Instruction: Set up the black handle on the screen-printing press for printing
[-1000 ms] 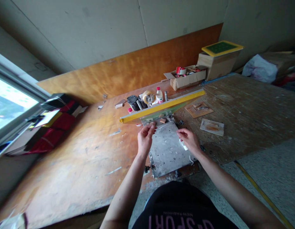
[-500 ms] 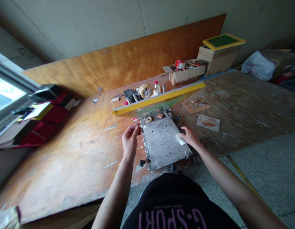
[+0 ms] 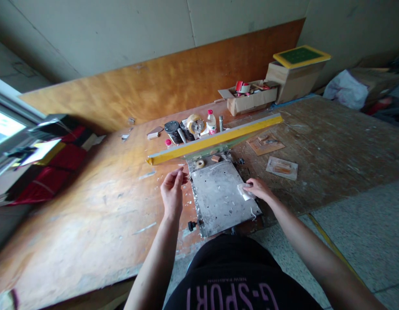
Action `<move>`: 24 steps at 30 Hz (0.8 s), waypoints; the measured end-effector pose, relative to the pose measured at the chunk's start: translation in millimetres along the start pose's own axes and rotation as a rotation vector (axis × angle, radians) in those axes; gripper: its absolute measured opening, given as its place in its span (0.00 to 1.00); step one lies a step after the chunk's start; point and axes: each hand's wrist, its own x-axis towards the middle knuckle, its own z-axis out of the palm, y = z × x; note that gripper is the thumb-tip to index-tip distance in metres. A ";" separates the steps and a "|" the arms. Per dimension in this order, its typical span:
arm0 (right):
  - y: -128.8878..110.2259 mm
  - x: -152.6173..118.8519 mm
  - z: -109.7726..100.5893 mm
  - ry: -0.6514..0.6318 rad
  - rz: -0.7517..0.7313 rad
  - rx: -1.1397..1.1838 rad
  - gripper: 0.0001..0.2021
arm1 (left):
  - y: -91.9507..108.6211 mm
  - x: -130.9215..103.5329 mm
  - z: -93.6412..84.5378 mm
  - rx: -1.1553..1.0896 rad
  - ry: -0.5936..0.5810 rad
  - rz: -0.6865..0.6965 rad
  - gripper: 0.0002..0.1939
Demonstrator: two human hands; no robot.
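My right hand [image 3: 259, 190] is closed on a small white piece [image 3: 246, 194], perhaps paper or cloth, at the right edge of a flat grey metal plate [image 3: 218, 193]. Off the plate's left edge hovers my left hand [image 3: 172, 191], thumb and forefinger pinched; whatever is between them is too small to make out. Behind the plate, a yellow-edged screen frame [image 3: 215, 138] is tilted up over the plate's far end. A small tape roll [image 3: 199, 164] and a brown block [image 3: 215, 159] lie under it.
Beyond the frame stand a dark pot [image 3: 173, 131], a large tape roll [image 3: 196, 125] and a red-capped bottle [image 3: 211, 122]. An open carton [image 3: 251, 103] sits at the back right. Flat packets [image 3: 281, 168] lie to the right, dark red bundles [image 3: 54, 168] to the left. A black knob [image 3: 192, 225] juts out.
The screen frame has tipped lower toward the plate. My right hand has closed its fingers on the white piece. My left hand has shifted slightly left.
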 end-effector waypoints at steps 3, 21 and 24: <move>-4.5 -1.5 -7.5 0.023 0.013 0.004 0.07 | 14.4 5.1 3.4 -0.030 0.200 0.187 0.14; -157.7 -63.4 -29.8 -0.044 -0.069 1.252 0.18 | 54.0 -44.9 5.4 0.109 -0.160 0.738 0.10; -152.2 -80.6 -33.1 -0.147 -0.156 1.100 0.18 | 33.7 -61.2 -5.9 0.176 -0.245 0.780 0.14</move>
